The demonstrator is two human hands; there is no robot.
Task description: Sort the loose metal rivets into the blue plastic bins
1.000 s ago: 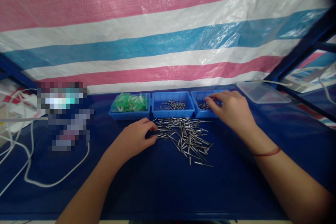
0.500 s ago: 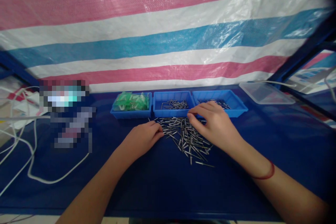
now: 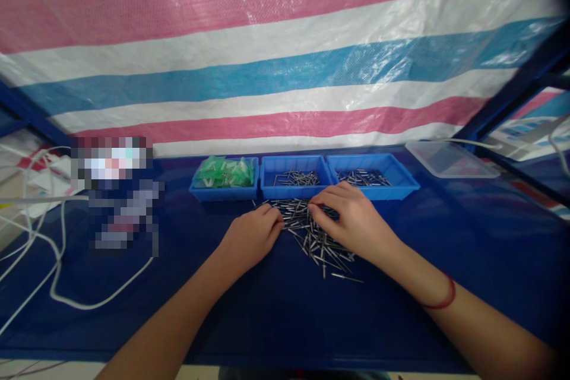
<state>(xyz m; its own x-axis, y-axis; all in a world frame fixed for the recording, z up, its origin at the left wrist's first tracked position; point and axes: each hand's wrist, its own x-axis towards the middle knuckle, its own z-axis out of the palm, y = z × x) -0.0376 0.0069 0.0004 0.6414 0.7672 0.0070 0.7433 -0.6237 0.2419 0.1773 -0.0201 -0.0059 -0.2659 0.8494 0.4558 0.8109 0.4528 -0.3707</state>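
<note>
A loose pile of metal blind rivets (image 3: pixel 323 244) lies on the blue table in front of the bins. My left hand (image 3: pixel 256 231) rests at the pile's left edge, fingers curled and pressed together; what they hold, if anything, is hidden. Over the upper right of the pile, my right hand (image 3: pixel 351 217) has thumb and fingertips closed in a pinch down at the rivets; I cannot make out what is between them. Behind the hands, the middle blue bin (image 3: pixel 291 192) and the right blue bin (image 3: pixel 392 191) both contain rivets.
The left blue bin (image 3: pixel 225 193) carries green-and-clear plastic packets (image 3: pixel 225 172). A clear plastic lid (image 3: pixel 452 160) lies at the back right. White cables (image 3: pixel 84 307) loop over the table's left side, near blurred items. A striped tarp (image 3: pixel 285 83) hangs behind.
My right hand has moved left and slightly down, from beside the right bin to the pile, uncovering that bin's rivets. My left hand has shifted slightly right.
</note>
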